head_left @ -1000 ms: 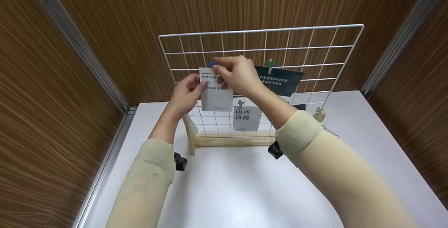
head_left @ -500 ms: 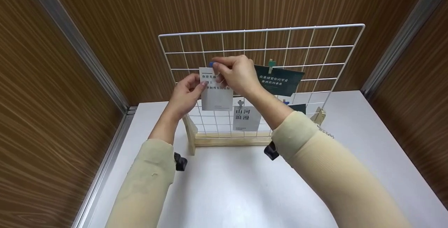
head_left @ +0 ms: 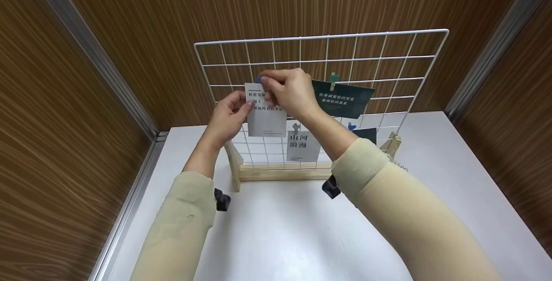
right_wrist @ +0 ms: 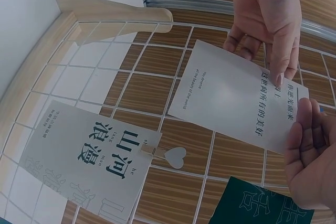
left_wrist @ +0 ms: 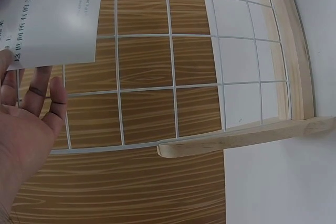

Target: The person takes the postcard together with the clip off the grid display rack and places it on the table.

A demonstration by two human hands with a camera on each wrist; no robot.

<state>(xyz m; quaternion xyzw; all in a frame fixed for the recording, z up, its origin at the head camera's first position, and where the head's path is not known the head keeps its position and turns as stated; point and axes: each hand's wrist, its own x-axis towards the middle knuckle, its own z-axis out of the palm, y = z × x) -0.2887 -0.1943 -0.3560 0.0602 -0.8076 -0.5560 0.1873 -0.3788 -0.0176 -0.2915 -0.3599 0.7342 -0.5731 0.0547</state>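
Observation:
A white card (head_left: 267,121) with dark printed characters stands upright against the white wire grid (head_left: 366,59), at its left part. My left hand (head_left: 229,115) pinches the card's left edge, its thumb lying on the printed face in the right wrist view. At the card's top, my right hand (head_left: 295,91) pinches a small clip with a blue heart (head_left: 258,79), mostly hidden behind the fingers. The remaining fingers of the left hand (left_wrist: 31,108) show below the card (left_wrist: 58,19) in the left wrist view.
A dark green card (head_left: 343,100) hangs from a green-heart clip (head_left: 334,81). Below it, a white card (head_left: 302,149) hangs from a grey-heart clip (head_left: 296,127). Another dark card (head_left: 366,134) has a blue-heart clip (head_left: 351,126). A wooden base (head_left: 289,174) bears the grid on a white table (head_left: 276,229).
My right forearm has swung slightly left, and the fingers now cover more of the blue-heart clip. The left hand and the card stay nearly in place.

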